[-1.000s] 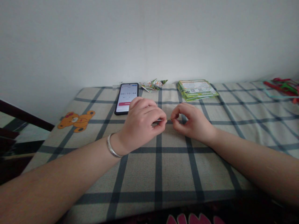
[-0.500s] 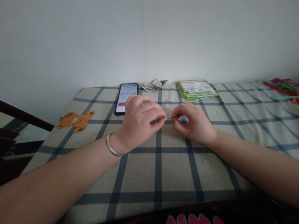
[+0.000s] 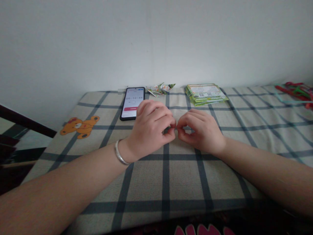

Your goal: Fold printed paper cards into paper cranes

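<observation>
My left hand [image 3: 152, 130], with a silver bangle [image 3: 119, 152] at the wrist, is closed in a pinch above the checked tablecloth. Facing it, my right hand [image 3: 202, 130] pinches too, thumb against index finger. The two sets of fingertips nearly meet. Between them runs a thin brownish strand, too fine and too covered by the fingers to name its kind. Just behind my left hand lies a phone [image 3: 132, 99] with a timer on its screen, its lower right corner hidden by that hand.
Crumpled or folded printed paper pieces [image 3: 160, 89] lie beside the phone. A stack of green printed cards [image 3: 206, 93] is near the wall [image 3: 156, 42]. Coloured items [image 3: 297, 91] sit at the far right. A bear sticker [image 3: 79, 127] is at left on the tablecloth [image 3: 144, 189].
My hands have come closer together, the left moving slightly right and down, the right slightly left. The strand that showed between the fingertips is now almost hidden.
</observation>
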Demonstrator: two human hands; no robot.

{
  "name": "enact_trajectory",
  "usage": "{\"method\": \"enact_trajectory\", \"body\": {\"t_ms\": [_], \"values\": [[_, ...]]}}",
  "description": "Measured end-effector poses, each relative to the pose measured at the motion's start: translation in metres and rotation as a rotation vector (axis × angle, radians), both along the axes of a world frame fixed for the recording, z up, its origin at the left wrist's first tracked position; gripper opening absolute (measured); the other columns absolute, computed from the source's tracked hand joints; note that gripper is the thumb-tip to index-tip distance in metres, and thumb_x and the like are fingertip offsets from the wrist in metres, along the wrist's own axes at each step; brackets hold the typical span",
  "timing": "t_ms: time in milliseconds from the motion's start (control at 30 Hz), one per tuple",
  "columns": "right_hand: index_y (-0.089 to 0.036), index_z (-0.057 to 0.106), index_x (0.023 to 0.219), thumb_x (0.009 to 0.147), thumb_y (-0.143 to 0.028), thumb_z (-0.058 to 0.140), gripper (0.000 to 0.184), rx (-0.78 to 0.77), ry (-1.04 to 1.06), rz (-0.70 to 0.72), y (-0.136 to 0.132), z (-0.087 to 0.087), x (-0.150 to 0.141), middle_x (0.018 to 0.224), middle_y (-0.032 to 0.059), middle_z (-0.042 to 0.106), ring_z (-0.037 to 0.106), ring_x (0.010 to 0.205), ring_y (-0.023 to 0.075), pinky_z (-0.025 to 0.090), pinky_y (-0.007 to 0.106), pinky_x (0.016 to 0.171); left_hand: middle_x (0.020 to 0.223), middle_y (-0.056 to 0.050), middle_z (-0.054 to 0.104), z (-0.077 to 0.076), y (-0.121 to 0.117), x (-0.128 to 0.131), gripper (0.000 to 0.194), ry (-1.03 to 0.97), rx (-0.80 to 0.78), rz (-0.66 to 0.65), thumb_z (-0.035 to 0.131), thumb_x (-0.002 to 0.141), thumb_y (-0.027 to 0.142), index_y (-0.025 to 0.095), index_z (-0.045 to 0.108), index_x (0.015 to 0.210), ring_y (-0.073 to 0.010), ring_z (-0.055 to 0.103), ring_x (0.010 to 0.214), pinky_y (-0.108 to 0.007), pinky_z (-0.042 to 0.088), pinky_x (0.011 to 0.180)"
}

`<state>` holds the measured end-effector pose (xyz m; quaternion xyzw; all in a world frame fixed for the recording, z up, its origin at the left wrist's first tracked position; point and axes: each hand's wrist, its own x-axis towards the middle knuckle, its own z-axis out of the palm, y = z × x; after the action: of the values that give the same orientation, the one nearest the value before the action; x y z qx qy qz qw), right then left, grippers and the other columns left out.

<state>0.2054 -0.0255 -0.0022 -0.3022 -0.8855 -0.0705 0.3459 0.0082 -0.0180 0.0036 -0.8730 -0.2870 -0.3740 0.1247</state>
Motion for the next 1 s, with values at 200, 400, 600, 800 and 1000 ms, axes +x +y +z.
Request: {"method": "enact_trajectory", "body": {"t_ms": [200, 400, 600, 800, 1000], "values": [[-0.022, 0.052, 0.075, 0.077, -0.012, 0.055, 0.010, -0.029, 0.067, 0.006, 0.001, 0.000, 0.000, 0.069, -0.0007, 0.061, 0.055, 0.065, 0.0144, 0.043, 0.028, 0.061, 0.082, 0.000, 0.066, -0.001, 0.002, -0.001, 0.010, 0.004, -0.034, 0.037, 0.062, 0.076, 0.012, 0.022, 0.060, 0.073, -0.0235, 0.057, 0.096, -0.044, 0.039, 0.092], [-0.022, 0.051, 0.075, 0.075, -0.011, 0.056, 0.012, -0.081, 0.111, -0.011, 0.001, -0.002, 0.003, 0.069, -0.0014, 0.058, 0.055, 0.066, 0.0138, 0.043, 0.028, 0.062, 0.081, -0.001, 0.066, -0.002, 0.004, -0.003, 0.009, -0.007, -0.059, 0.054, 0.058, 0.079, 0.014, 0.021, 0.060, 0.073, -0.0230, 0.057, 0.094, -0.043, 0.039, 0.091], [-0.021, 0.051, 0.075, 0.074, -0.011, 0.057, 0.012, -0.117, 0.136, -0.022, 0.002, -0.003, 0.006, 0.069, -0.0015, 0.057, 0.055, 0.067, 0.0138, 0.043, 0.027, 0.063, 0.081, -0.001, 0.066, -0.001, 0.005, -0.005, 0.010, -0.002, -0.082, 0.046, 0.058, 0.078, 0.012, 0.020, 0.059, 0.072, -0.0215, 0.058, 0.090, -0.040, 0.041, 0.086], [-0.021, 0.052, 0.077, 0.074, -0.009, 0.058, 0.013, -0.191, 0.261, -0.053, 0.004, -0.004, 0.007, 0.070, -0.0020, 0.057, 0.053, 0.065, 0.0122, 0.042, 0.026, 0.061, 0.082, -0.001, 0.063, -0.004, 0.010, -0.008, 0.008, -0.108, -0.166, -0.002, 0.057, 0.084, 0.013, 0.018, 0.061, 0.080, -0.0175, 0.058, 0.085, -0.034, 0.045, 0.081], [-0.021, 0.052, 0.080, 0.080, -0.008, 0.054, 0.013, -0.303, 0.433, -0.041, 0.010, -0.006, 0.009, 0.074, -0.0017, 0.057, 0.054, 0.069, 0.0120, 0.043, 0.026, 0.064, 0.088, -0.002, 0.065, -0.005, 0.013, -0.010, 0.017, -0.206, -0.312, -0.049, 0.051, 0.089, 0.010, 0.017, 0.066, 0.093, -0.0142, 0.060, 0.087, -0.028, 0.048, 0.081]]}}
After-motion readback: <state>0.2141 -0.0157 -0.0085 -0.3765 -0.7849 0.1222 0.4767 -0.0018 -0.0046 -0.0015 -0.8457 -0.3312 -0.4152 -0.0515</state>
